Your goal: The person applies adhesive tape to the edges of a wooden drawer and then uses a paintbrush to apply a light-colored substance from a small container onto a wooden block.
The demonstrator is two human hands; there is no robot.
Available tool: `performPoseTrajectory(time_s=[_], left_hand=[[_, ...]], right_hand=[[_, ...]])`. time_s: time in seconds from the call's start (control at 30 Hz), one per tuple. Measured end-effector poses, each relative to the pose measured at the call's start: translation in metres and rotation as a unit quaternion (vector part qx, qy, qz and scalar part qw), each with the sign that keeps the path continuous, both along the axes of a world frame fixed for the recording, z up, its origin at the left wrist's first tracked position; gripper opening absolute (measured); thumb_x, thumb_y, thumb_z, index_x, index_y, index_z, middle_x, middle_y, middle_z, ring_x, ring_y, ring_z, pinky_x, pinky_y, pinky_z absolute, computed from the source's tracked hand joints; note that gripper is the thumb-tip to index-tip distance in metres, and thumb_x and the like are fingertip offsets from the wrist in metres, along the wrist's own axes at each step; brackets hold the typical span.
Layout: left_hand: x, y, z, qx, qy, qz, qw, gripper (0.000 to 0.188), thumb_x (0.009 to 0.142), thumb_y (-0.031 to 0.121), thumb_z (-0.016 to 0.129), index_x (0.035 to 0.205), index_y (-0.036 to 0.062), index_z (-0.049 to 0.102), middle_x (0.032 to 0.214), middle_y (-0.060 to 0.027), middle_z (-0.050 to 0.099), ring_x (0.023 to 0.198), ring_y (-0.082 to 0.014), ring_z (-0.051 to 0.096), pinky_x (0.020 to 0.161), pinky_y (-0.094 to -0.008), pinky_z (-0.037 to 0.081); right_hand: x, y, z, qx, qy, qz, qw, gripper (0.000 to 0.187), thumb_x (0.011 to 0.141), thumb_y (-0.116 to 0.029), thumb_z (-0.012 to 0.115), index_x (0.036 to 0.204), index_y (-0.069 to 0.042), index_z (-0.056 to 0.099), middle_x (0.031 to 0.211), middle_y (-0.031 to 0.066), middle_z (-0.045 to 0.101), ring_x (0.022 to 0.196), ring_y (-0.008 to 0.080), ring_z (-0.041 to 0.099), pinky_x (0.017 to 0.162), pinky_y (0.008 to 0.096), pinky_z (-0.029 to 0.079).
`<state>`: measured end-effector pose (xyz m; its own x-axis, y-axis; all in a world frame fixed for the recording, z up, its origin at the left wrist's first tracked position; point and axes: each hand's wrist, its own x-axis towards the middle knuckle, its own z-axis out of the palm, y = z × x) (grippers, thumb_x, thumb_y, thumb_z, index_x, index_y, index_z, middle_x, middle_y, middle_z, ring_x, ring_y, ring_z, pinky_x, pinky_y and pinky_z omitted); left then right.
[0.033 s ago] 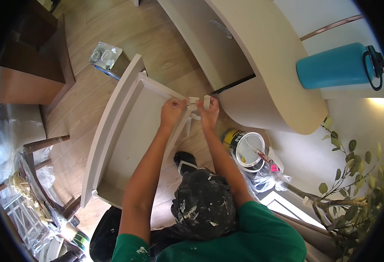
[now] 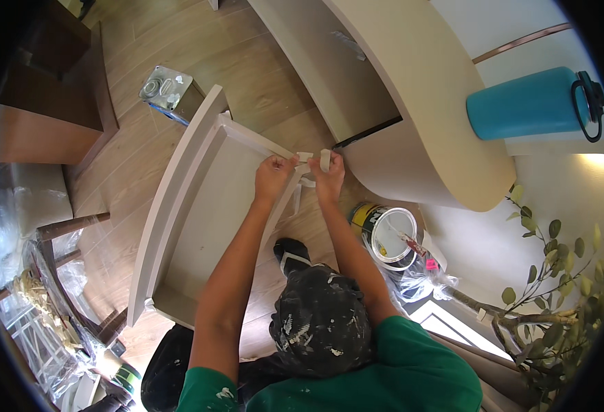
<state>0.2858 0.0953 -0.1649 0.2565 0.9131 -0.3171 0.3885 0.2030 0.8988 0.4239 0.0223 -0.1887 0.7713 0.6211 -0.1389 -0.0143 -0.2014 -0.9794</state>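
A beige drawer (image 2: 209, 199) with a curved front rests tilted in front of me, its open inside facing up. At its far right corner, my left hand (image 2: 273, 180) is closed, with fingertips pinched on a pale strip of masking tape (image 2: 304, 157). Beside it my right hand (image 2: 328, 180) is closed too, and a curled loop of the same tape stands up between its thumb and fingers. The two hands almost touch. More loose tape (image 2: 306, 182) hangs from the drawer's side below them. The exact fingertip contact is too small to make out.
A curved beige cabinet (image 2: 425, 103) stands to the right, with a blue bottle (image 2: 525, 103) on top. Near my right arm is an open paint bucket (image 2: 392, 233) with a brush. A metal can (image 2: 171, 93) stands behind the drawer. Plastic-wrapped furniture (image 2: 41, 199) lines the left; a leafy plant (image 2: 552, 309) is right.
My left hand has shifted slightly right, closer to my right hand. The right hand and the drawer look the same.
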Motion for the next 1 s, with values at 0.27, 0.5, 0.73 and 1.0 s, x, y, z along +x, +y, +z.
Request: performPoseTrajectory(time_s=[0.27, 0.5, 0.73, 1.0], left_hand=[[0.018, -0.012, -0.011, -0.004, -0.044, 0.055, 0.997, 0.038, 0.088, 0.035, 0.081, 0.089, -0.0022, 0.077, 0.079, -0.0096, 0.074, 0.073, -0.0145, 0.066, 0.072, -0.0314, 0.053], [0.023, -0.012, -0.013, -0.002, -0.008, 0.061, 0.998, 0.029, 0.089, 0.027, 0.079, 0.090, -0.0026, 0.077, 0.077, -0.0109, 0.075, 0.070, -0.0166, 0.069, 0.070, -0.0333, 0.054], [0.027, -0.016, -0.008, 0.026, 0.050, 0.062, 0.996, 0.030, 0.089, 0.027, 0.078, 0.087, -0.0026, 0.075, 0.081, -0.0169, 0.076, 0.075, -0.0254, 0.073, 0.072, -0.0379, 0.055], [0.031, -0.018, 0.004, 0.021, 0.096, 0.073, 0.993, 0.025, 0.085, 0.028, 0.079, 0.086, 0.0036, 0.075, 0.086, -0.0137, 0.077, 0.084, -0.0313, 0.075, 0.077, -0.0427, 0.056]], right_hand=[[0.012, 0.001, 0.001, -0.027, 0.035, 0.051, 0.998, 0.052, 0.082, -0.010, 0.084, 0.124, 0.004, 0.057, 0.093, 0.0089, 0.073, 0.085, 0.0151, 0.069, 0.080, 0.0304, 0.055], [0.017, 0.004, 0.004, -0.041, 0.007, 0.076, 0.996, 0.053, 0.082, -0.011, 0.084, 0.125, 0.005, 0.056, 0.093, 0.0103, 0.074, 0.085, 0.0153, 0.069, 0.079, 0.0310, 0.055], [0.019, 0.004, 0.003, -0.051, 0.003, 0.075, 0.996, 0.055, 0.081, -0.011, 0.084, 0.126, 0.004, 0.055, 0.095, 0.0117, 0.075, 0.086, 0.0164, 0.069, 0.081, 0.0314, 0.055], [0.022, 0.006, -0.006, -0.048, 0.007, 0.075, 0.996, 0.056, 0.080, -0.011, 0.084, 0.127, 0.002, 0.056, 0.094, 0.0111, 0.075, 0.087, 0.0175, 0.070, 0.083, 0.0328, 0.055]])
